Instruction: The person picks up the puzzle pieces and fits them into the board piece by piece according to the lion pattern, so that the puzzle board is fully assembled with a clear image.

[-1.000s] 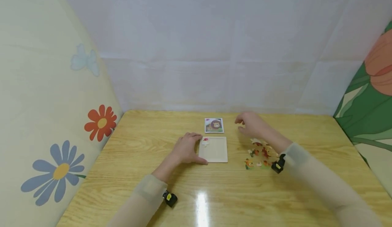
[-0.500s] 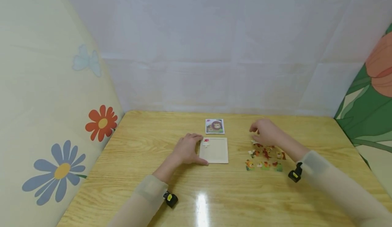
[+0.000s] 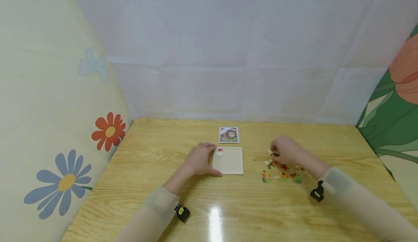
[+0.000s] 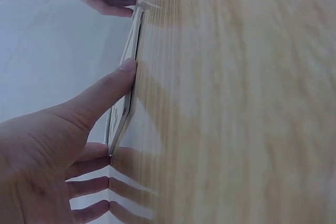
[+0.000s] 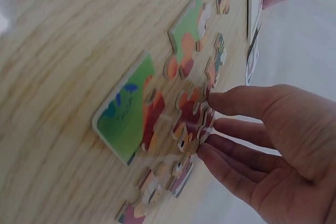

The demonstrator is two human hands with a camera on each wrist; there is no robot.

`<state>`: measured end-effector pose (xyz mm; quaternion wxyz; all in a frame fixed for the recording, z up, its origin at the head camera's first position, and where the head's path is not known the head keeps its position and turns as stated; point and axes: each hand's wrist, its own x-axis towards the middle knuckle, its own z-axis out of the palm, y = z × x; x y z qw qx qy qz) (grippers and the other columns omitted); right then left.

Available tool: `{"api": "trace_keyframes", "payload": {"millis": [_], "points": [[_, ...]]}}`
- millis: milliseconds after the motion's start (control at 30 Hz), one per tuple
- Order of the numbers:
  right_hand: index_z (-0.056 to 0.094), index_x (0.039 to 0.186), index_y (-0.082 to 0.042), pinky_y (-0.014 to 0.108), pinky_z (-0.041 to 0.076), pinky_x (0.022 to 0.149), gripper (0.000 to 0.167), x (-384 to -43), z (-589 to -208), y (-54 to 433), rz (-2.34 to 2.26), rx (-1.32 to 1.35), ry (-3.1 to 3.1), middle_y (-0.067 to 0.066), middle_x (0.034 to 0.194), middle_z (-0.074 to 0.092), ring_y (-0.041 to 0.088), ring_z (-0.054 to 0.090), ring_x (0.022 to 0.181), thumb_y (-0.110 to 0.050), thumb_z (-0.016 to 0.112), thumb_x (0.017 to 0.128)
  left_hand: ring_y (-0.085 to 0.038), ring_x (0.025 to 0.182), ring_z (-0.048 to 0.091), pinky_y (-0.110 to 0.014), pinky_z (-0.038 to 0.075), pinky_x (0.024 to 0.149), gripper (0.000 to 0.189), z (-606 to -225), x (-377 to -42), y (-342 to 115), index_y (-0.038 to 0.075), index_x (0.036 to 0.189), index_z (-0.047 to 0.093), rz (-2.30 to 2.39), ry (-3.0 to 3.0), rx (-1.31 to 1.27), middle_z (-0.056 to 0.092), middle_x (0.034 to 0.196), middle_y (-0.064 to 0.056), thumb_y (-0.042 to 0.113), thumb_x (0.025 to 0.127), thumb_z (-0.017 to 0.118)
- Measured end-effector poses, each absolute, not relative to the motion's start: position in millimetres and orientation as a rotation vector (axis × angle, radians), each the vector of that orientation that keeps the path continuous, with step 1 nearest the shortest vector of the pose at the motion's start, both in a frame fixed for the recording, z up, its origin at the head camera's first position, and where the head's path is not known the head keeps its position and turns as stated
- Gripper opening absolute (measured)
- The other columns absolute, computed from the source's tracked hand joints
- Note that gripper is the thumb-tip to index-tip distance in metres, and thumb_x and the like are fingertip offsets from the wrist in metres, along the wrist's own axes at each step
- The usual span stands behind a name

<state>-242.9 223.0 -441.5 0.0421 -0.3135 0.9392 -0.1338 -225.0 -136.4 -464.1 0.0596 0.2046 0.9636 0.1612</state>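
Note:
My left hand [image 3: 197, 159] holds a square puzzle tray [image 3: 233, 163] at its left side, the thumb on the near edge and the index finger at the far left corner. A white jigsaw piece [image 3: 219, 153] with a red print lies in the tray's far left corner. To the right, my right hand [image 3: 288, 151] is down at the back of a group of loose jigsaw pieces [image 3: 282, 176]. Its thumb and fingertips pinch one jigsaw piece [image 3: 273, 154], partly hidden by the fingers. The right wrist view shows a green corner piece [image 5: 125, 113] flat below the fingertips.
A small square picture card [image 3: 229, 135] with a lion print lies just beyond the tray. Both rest on a wood-grain table [image 3: 248, 209]. A white cloth [image 3: 228, 53] hangs along the table's far edge, with flower-printed cloths at both sides.
My right hand has moved right and down to the loose pieces, and its fingers have closed on one at the back. The left hand stays on the tray.

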Motion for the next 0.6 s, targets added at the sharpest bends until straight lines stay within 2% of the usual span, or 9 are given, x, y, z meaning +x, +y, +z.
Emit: {"api": "trace_keyframes", "payload": {"millis": [233, 433, 500, 600], "points": [[0.076, 0.1, 0.0, 0.037, 0.065, 0.077, 0.013, -240.7, -433.2, 213.3, -0.402, -0.845, 2.876, 0.008, 0.091, 0.076, 0.018, 0.07, 0.082, -0.005, 0.082, 0.09, -0.037, 0.143, 0.053, -0.057, 0.047, 0.12, 0.111, -461.8, -226.8, -134.7, 0.003, 0.151, 0.057, 0.492, 2.931, 0.61, 0.058, 0.155, -0.015, 0.058, 0.064, 0.099], [0.075, 0.097, -0.003, 0.028, 0.055, 0.065, 0.015, -246.2, -437.6, 212.3, -0.48, -0.862, 2.843, 0.003, 0.085, 0.072, 0.011, 0.06, 0.072, -0.001, 0.08, 0.084, -0.037, 0.142, 0.055, -0.055, 0.047, 0.12, 0.111, -464.6, -226.6, -135.2, 0.003, 0.151, 0.057, 0.475, 2.924, 0.608, 0.058, 0.154, -0.016, 0.058, 0.064, 0.099], [0.075, 0.101, -0.003, 0.029, 0.055, 0.066, 0.019, -247.4, -439.8, 211.7, -0.495, -0.862, 2.848, 0.004, 0.087, 0.073, 0.012, 0.06, 0.073, -0.002, 0.079, 0.083, -0.038, 0.142, 0.054, -0.055, 0.047, 0.12, 0.112, -465.5, -226.3, -135.1, 0.003, 0.151, 0.057, 0.474, 2.921, 0.621, 0.058, 0.155, -0.016, 0.058, 0.064, 0.099], [0.075, 0.109, 0.0, 0.037, 0.062, 0.076, 0.03, -251.9, -439.7, 206.4, -0.522, -0.863, 2.866, 0.009, 0.097, 0.076, 0.018, 0.067, 0.082, -0.003, 0.078, 0.079, -0.038, 0.143, 0.054, -0.056, 0.047, 0.121, 0.112, -467.0, -225.6, -136.0, 0.003, 0.151, 0.056, 0.474, 2.926, 0.627, 0.058, 0.155, -0.016, 0.059, 0.064, 0.099]]}}
